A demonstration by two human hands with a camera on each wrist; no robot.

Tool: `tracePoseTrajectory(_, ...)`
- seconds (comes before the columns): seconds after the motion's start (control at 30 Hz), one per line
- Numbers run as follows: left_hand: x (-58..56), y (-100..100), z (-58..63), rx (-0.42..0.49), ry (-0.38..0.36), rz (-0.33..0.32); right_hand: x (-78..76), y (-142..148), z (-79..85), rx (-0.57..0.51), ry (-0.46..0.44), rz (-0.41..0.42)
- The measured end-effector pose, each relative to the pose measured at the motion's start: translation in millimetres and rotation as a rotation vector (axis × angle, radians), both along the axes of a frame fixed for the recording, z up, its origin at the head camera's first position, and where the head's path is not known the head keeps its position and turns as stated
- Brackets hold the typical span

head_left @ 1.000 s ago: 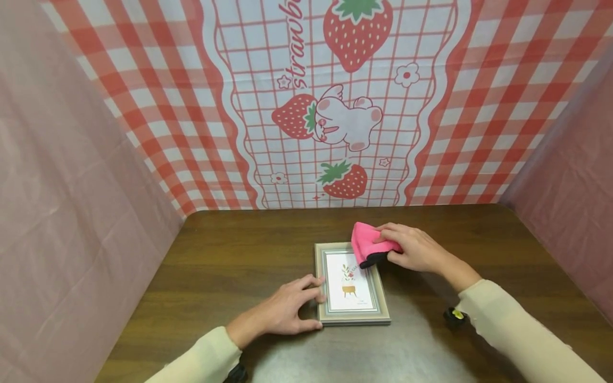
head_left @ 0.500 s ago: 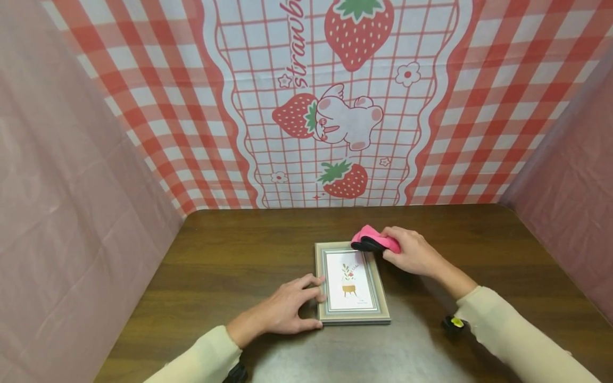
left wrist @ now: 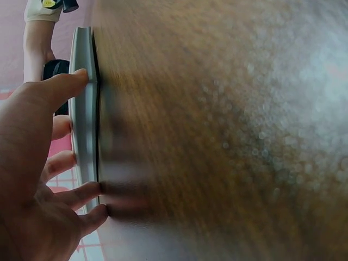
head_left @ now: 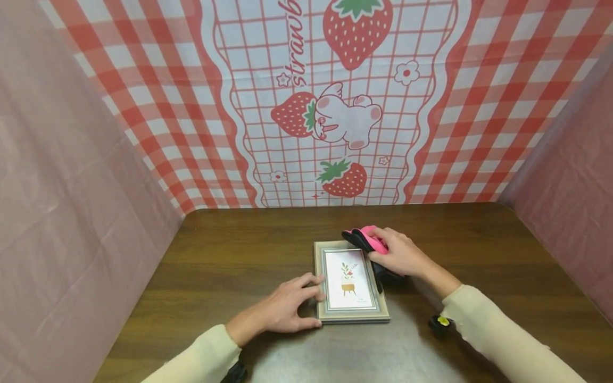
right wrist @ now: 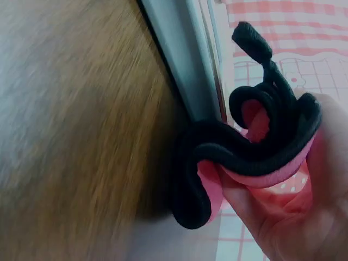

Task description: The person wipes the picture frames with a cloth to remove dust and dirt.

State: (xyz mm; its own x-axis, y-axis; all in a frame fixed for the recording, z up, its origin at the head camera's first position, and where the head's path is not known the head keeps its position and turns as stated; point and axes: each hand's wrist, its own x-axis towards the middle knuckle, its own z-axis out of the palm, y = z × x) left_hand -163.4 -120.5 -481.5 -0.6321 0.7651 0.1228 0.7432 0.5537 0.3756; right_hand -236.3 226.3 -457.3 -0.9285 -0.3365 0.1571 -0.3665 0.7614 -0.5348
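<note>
A picture frame with a potted-plant print lies face up on the table. My left hand is at its left side. In the left wrist view, the thumb and fingertips of that hand touch the frame's side and edge, fingers spread and loosely bent. My right hand grips a bunched pink cloth with black edging at the frame's upper right corner. The right wrist view shows the cloth's black border folded against the end of the frame's side; a black strip hangs over the right edge.
The wooden table spreads out on all sides of the frame. A strawberry-print checked cloth hangs behind it, with pink curtains at both sides. Each wrist carries a small black device.
My right hand has shifted left with the cloth, which has folded so that more black edging shows and a strip drapes down the frame's right side. My left hand and the frame stay put.
</note>
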Motion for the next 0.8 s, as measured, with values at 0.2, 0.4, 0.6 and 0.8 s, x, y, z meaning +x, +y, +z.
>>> tracePoseTrajectory(0.2,-1.2,-0.1,-0.3,0.004,0.017,-0.009,-4.9,-2.3,2.6,-0.028,-0.098,-0.029)
tracePoseTrajectory(0.4,-2.0,-0.2,-0.1,0.004,0.024,-0.016,-8.6,0.8,3.5,-0.097,-0.163,-0.023)
tracePoseTrajectory(0.6,-1.8,-0.2,0.3,-0.002,0.012,-0.012,-7.8,0.8,1.8,-0.084,-0.182,-0.034)
tracePoseTrajectory(0.8,-0.2,-0.8,0.1,-0.013,-0.001,0.000,-6.4,-0.2,-0.2,-0.079,-0.184,-0.029)
